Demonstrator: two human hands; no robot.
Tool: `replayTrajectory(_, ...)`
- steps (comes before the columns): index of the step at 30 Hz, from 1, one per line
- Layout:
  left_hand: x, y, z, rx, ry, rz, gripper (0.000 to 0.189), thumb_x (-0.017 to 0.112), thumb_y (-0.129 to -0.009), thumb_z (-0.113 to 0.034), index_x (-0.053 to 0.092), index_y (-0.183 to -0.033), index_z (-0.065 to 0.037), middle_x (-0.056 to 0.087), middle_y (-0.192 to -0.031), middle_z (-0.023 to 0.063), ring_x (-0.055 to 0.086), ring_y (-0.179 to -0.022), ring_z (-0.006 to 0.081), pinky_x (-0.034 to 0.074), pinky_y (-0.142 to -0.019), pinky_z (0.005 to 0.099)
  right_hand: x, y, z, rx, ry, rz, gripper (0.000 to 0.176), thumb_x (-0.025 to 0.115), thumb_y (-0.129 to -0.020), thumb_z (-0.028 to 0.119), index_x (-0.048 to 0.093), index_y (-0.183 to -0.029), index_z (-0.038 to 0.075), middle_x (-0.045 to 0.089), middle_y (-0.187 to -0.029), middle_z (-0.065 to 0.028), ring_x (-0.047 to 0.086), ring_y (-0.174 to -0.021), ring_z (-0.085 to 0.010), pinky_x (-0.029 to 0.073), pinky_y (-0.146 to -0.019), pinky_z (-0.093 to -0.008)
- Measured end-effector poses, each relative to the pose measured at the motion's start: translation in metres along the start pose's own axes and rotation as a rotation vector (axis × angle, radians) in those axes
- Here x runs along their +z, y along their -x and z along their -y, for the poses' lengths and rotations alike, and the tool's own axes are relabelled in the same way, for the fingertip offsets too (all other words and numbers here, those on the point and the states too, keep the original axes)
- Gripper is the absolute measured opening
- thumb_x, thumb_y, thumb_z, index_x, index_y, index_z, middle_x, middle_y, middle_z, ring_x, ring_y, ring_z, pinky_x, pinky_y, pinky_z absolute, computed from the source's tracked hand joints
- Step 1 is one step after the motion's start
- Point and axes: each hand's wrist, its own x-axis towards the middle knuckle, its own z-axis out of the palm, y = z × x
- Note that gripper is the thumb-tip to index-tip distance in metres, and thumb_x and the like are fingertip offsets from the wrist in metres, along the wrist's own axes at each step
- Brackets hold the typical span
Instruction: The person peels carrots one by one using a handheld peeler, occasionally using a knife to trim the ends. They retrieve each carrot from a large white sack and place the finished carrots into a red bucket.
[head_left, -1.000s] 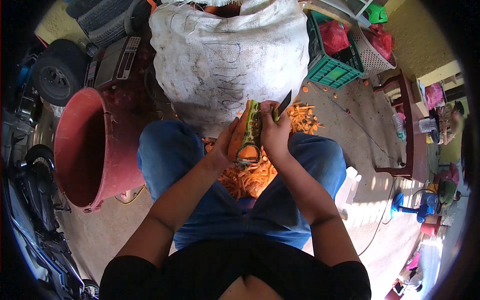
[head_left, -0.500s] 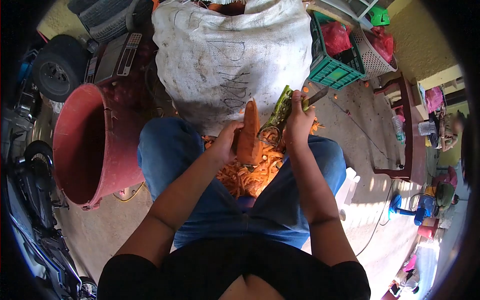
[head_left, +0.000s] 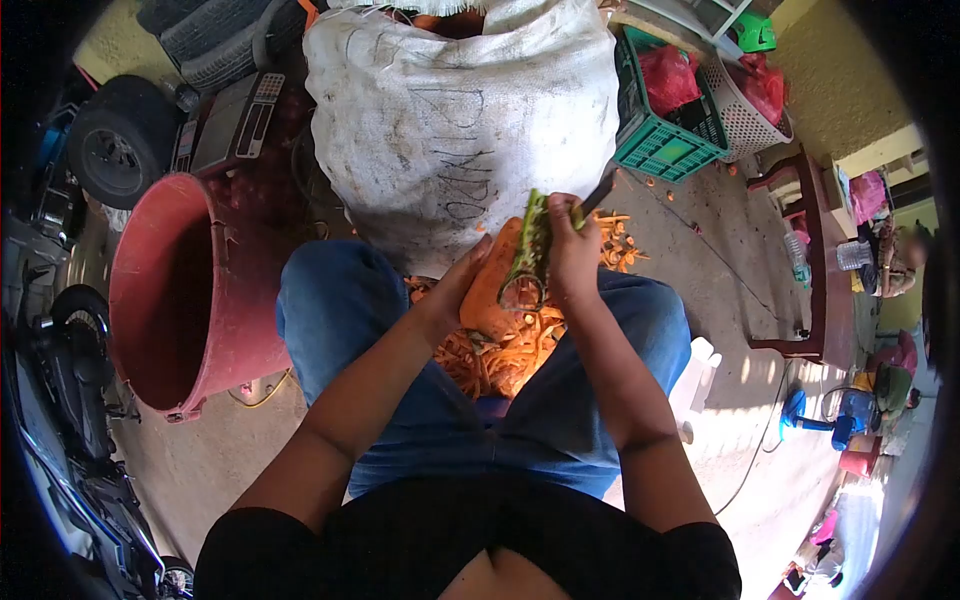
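Observation:
My left hand [head_left: 452, 290] is closed around the side of a large orange carrot [head_left: 487, 292], tilted with its stem end toward me. In my right hand [head_left: 573, 255] is a green peeler [head_left: 531, 243] with a rounded loop at its near end, lying over the carrot's right side. A dark knife blade [head_left: 599, 192] sticks out past the fingers of that hand; its handle is hidden. Between my knees, under both hands, lies a heap of orange peelings [head_left: 490, 362].
A bulging white sack [head_left: 400, 130] stands ahead. At left are a red barrel [head_left: 245, 300], a scale [head_left: 235, 120] and a wheel [head_left: 115, 150]. A green crate [head_left: 665, 145] and white basket [head_left: 735, 130] stand at right. More peelings [head_left: 620, 245] lie beyond my right knee.
My right hand has moved left with the peeler and knife, bringing the peeler over the carrot. The carrot has tilted and turned in my left hand, its far end now leaning right.

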Motion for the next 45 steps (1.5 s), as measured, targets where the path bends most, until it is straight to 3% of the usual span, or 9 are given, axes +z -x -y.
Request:
replayTrajectory(10,-0.013,0.009,0.006,0.324,-0.279,0.21,0.051,0.056,-0.073,-0.015,0.033,-0.117,-0.003,0.043,-0.111,0.0084,0.045,-0.101,0.0157,0.04,-0.083,0.0297,0.018,0.02,0.004,-0.165,0.33,0.07,0.023,0.048,-0.081,0.019,0.053,-0.078,-0.003,0.05,-0.059,-0.0038,0.044,-0.055,-0.0092,0.036,-0.052,-0.0247)
replayTrajectory(16,0.002,0.014,-0.006,0.106,-0.122,0.027,0.047,0.055,-0.075,-0.02,0.036,-0.113,-0.001,0.048,-0.105,0.0082,0.048,-0.096,0.016,0.041,-0.081,0.0298,0.018,0.014,0.004,-0.202,0.443,0.005,0.023,0.049,-0.08,0.019,0.054,-0.077,-0.003,0.051,-0.057,-0.0081,0.046,-0.053,-0.0119,0.037,-0.051,-0.0271)
replayTrajectory(19,-0.017,0.004,-0.004,-0.294,0.104,0.147,0.04,0.051,-0.079,-0.026,0.041,-0.108,0.0,0.053,-0.096,0.0077,0.053,-0.086,0.0156,0.044,-0.075,0.0279,0.0,-0.02,-0.007,-0.308,0.467,-0.228,0.022,0.048,-0.079,0.017,0.054,-0.077,-0.004,0.055,-0.061,-0.0182,0.053,-0.053,-0.0233,0.04,-0.051,-0.0322)
replayTrajectory(21,-0.01,0.014,0.007,-0.238,-0.213,-0.189,0.036,0.043,-0.083,-0.03,0.044,-0.104,-0.001,0.055,-0.087,0.0082,0.056,-0.073,0.0161,0.047,-0.065,0.0272,-0.026,-0.05,-0.012,-0.187,0.574,-0.343,0.023,0.048,-0.079,0.017,0.054,-0.074,-0.004,0.055,-0.058,-0.0141,0.05,-0.05,-0.0205,0.039,-0.048,-0.0319)
replayTrajectory(25,0.008,0.018,0.0,-0.383,-0.104,-0.079,0.034,0.036,-0.085,-0.03,0.045,-0.103,-0.002,0.056,-0.081,0.0088,0.056,-0.067,0.0165,0.048,-0.061,0.028,-0.05,-0.07,-0.006,-0.106,0.043,-0.474,0.023,0.048,-0.08,0.018,0.055,-0.073,-0.003,0.053,-0.057,-0.0062,0.046,-0.048,-0.0144,0.037,-0.046,-0.029)
replayTrajectory(33,-0.022,-0.008,0.002,-0.052,0.076,-0.367,0.029,0.035,-0.085,-0.024,0.044,-0.102,-0.002,0.055,-0.085,0.0108,0.056,-0.072,0.0184,0.049,-0.063,0.0307,0.017,0.01,-0.002,-0.172,0.344,0.095,0.021,0.051,-0.079,0.019,0.054,-0.079,-0.002,0.054,-0.059,-0.013,0.05,-0.052,-0.0185,0.039,-0.05,-0.0307)
replayTrajectory(39,-0.001,0.007,-0.01,-0.134,-0.162,-0.336,0.034,0.03,-0.086,-0.032,0.047,-0.097,-0.005,0.056,-0.082,0.0079,0.056,-0.069,0.0155,0.048,-0.061,0.0306,0.027,0.015,-0.011,-0.357,0.575,0.065,0.02,0.049,-0.079,0.018,0.054,-0.078,-0.001,0.053,-0.062,-0.0212,0.055,-0.057,-0.0308,0.04,-0.051,-0.035)
replayTrajectory(44,0.002,0.01,-0.006,-0.341,-0.266,-0.234,0.037,0.034,-0.086,-0.033,0.046,-0.1,-0.002,0.056,-0.082,0.0086,0.057,-0.067,0.0149,0.048,-0.06,0.028,-0.013,-0.037,-0.005,-0.313,0.513,-0.29,0.023,0.047,-0.08,0.019,0.055,-0.074,-0.003,0.054,-0.057,-0.0146,0.049,-0.048,-0.0223,0.039,-0.048,-0.0317)
replayTrajectory(45,0.004,0.01,-0.007,-0.344,-0.265,-0.233,0.037,0.034,-0.086,-0.033,0.046,-0.1,-0.002,0.056,-0.082,0.0086,0.057,-0.067,0.0149,0.048,-0.06,0.028,-0.021,-0.043,-0.005,-0.167,0.518,-0.298,0.028,0.048,-0.081,0.022,0.055,-0.075,-0.004,0.048,-0.051,-0.0061,0.04,-0.046,-0.0105,0.034,-0.045,-0.0272)
